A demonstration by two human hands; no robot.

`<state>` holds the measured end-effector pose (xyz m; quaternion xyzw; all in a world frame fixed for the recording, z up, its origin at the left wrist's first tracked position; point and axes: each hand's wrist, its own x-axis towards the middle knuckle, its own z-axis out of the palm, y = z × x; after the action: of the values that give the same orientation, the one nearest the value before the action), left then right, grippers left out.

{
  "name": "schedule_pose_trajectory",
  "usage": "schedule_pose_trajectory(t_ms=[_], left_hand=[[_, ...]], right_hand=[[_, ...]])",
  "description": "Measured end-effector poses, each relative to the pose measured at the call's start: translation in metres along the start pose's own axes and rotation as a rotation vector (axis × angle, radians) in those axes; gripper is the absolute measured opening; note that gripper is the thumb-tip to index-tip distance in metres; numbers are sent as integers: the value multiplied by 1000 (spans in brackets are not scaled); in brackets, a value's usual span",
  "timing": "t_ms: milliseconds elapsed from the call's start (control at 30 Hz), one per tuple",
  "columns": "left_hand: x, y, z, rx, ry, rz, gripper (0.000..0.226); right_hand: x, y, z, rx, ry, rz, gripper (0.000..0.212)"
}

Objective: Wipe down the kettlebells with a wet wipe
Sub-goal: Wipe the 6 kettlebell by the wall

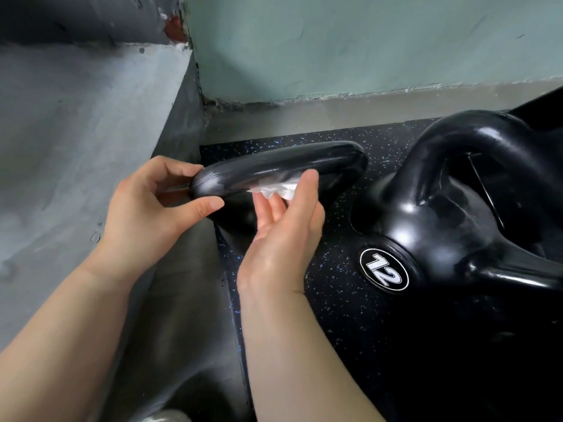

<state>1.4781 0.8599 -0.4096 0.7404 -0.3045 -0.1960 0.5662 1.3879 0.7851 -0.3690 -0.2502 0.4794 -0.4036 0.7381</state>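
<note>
A black kettlebell fills the near centre; its handle point(280, 166) runs left to right and its dark body point(182, 315) slopes down toward me. My left hand point(146, 214) pinches the handle's left end between thumb and fingers. My right hand point(283, 236) reaches up under the handle and presses a crumpled white wet wipe point(278, 188) against its underside with the fingertips. A second black kettlebell point(457, 214) marked "12" stands to the right, untouched.
Both kettlebells rest on a black speckled rubber mat point(350, 300) in a room corner. A grey wall point(76, 132) rises close on the left and a pale green wall point(365, 41) at the back, with a strip of bare concrete floor point(304, 114) along it.
</note>
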Motion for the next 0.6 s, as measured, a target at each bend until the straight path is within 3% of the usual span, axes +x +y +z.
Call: schedule_pose_trajectory(t_ms=[100,167,233,400,467,600], left_hand=[[0,-2,0,30,7,3,40],[0,-2,-1,32,1,-4,38],[-1,-1,-1,10,-10,-12,38],[-3,4,-1,-62,-19,-35,31],[-4,4,0,-80,-14,-37,31],[-3,6,0,-45,-1,-15,31]], right_hand=[[10,-11,-5,81,103,121,16],[19,-16,-8,166,93,167,27],[21,-13,-6,156,14,217,33],[-3,19,-3,-126,-233,186,41],[4,17,-7,-133,-193,207,40],[34,-24,-16,142,39,178,28]])
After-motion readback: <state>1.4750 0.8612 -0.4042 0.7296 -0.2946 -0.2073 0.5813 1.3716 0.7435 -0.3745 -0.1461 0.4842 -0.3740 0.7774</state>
